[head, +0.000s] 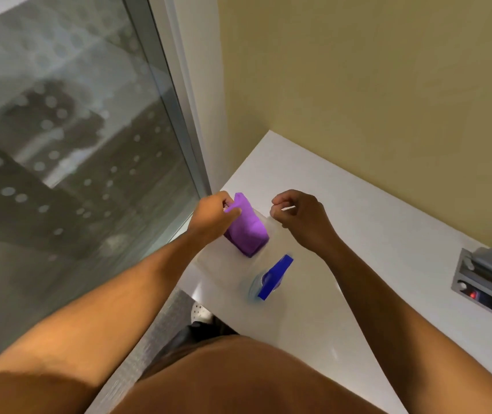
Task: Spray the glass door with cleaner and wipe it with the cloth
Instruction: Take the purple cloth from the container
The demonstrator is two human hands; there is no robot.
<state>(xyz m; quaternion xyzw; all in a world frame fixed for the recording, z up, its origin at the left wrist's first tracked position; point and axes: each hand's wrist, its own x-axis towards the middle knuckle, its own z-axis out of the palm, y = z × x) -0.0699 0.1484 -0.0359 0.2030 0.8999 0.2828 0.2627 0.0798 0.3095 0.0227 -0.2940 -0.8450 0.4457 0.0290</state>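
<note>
We see the purple cloth [246, 231] inside a clear plastic bag [264, 234] that lies on the white counter [373, 264], near its left edge and toward the far left corner. The left hand [213, 216] pinches the top of the cloth, its fingers curled around the fabric at the bag's opening. The right hand [300, 218] is just beside it, to the right; its fingers are curled and pinch the clear edge of the bag. The spray bottle [268, 282] stands upright on the counter, nearer the person than the cloth, close to the left edge; its blue trigger head points toward the far right. Neither hand touches it. The glass door [68, 138] stands to the left of the counter, beyond a white frame, and carries a pattern of pale dots. A grey recessed socket panel [489, 285] sits in the counter near its right edge.
</note>
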